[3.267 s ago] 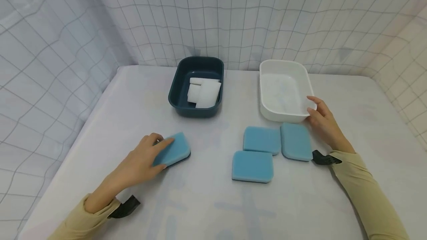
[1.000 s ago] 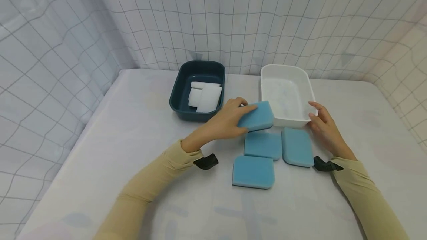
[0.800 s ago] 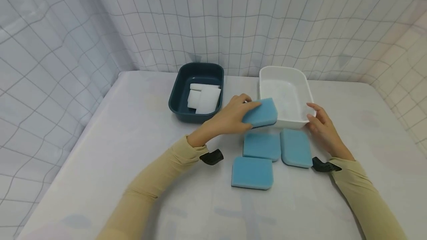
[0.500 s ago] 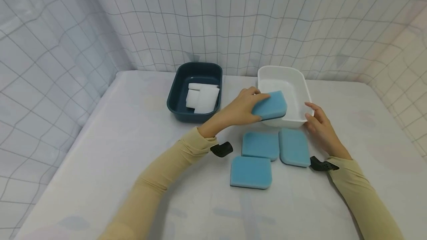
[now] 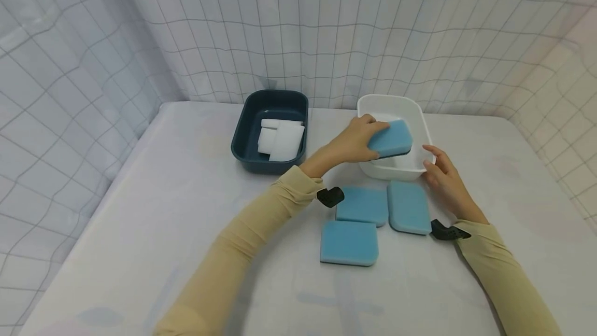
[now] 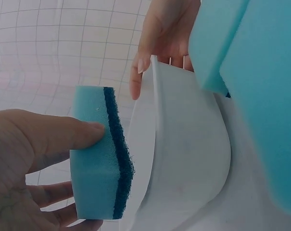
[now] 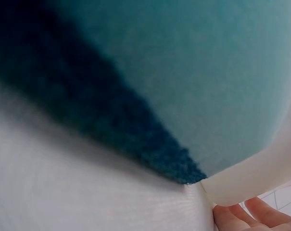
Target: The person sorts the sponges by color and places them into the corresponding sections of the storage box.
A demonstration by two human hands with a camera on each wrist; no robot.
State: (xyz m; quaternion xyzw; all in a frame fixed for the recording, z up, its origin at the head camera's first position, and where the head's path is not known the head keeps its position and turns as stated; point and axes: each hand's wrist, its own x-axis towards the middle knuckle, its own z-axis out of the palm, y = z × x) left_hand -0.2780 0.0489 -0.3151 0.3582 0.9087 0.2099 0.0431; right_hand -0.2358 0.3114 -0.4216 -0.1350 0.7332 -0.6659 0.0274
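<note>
My left hand (image 5: 356,140) grips a blue sponge (image 5: 393,139) over the white bin (image 5: 396,172). In the left wrist view the held sponge (image 6: 94,154) shows a dark blue scouring layer, with the thumb on one side and fingers on the other. My right hand (image 5: 446,180) holds the bin's near right corner, thumb and fingers at its rim; the right wrist view catches only the fingers (image 7: 253,216) beside the bin wall. Three more blue sponges lie in front of the bin: one at the right (image 5: 409,207), one at the left (image 5: 361,205), one nearest (image 5: 349,242).
A dark teal bin (image 5: 269,166) stands left of the white one, holding several white foam blocks (image 5: 285,141). Both bins are close to the back edge of the white-covered table (image 5: 186,191). Grid-patterned curtains (image 5: 298,30) hang behind and at the sides.
My left hand picked up the sponge at the left of the table and carried it right and away, over the white bin. My right hand has stayed at the bin's corner.
</note>
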